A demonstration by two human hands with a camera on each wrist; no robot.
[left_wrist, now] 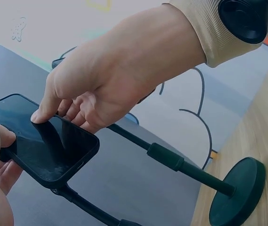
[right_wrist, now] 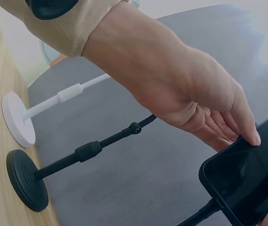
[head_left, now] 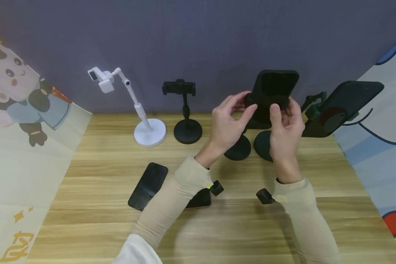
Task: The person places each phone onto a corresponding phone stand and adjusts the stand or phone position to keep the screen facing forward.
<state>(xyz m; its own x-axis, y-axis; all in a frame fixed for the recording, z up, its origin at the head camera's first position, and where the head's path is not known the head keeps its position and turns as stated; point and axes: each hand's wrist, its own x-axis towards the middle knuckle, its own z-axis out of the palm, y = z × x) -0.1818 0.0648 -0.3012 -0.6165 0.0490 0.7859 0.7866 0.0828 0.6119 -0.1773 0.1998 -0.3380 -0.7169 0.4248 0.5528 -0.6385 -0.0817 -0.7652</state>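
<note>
A black smartphone (head_left: pixel 278 83) sits tilted at the top of a black phone stand, whose round base (head_left: pixel 238 149) rests on the table. My left hand (head_left: pixel 228 120) grips its left edge, thumb on the front and fingers behind. On the other edge my right hand (head_left: pixel 286 130) holds it the same way, its thumb (left_wrist: pixel 40 114) lying on the dark screen. The left thumb (right_wrist: pixel 251 134) presses near the phone's rim in the right wrist view. The stand's clamp is mostly hidden behind the phone and hands.
A dark green stand (left_wrist: pixel 239 190) stands to the right, with another phone (head_left: pixel 356 97) mounted on it. Left are an empty black stand (head_left: pixel 188 131) and a white one (head_left: pixel 150 132). Two phones lie on the table, one uncovered (head_left: pixel 148 186), one partly under my left sleeve (head_left: pixel 199 199).
</note>
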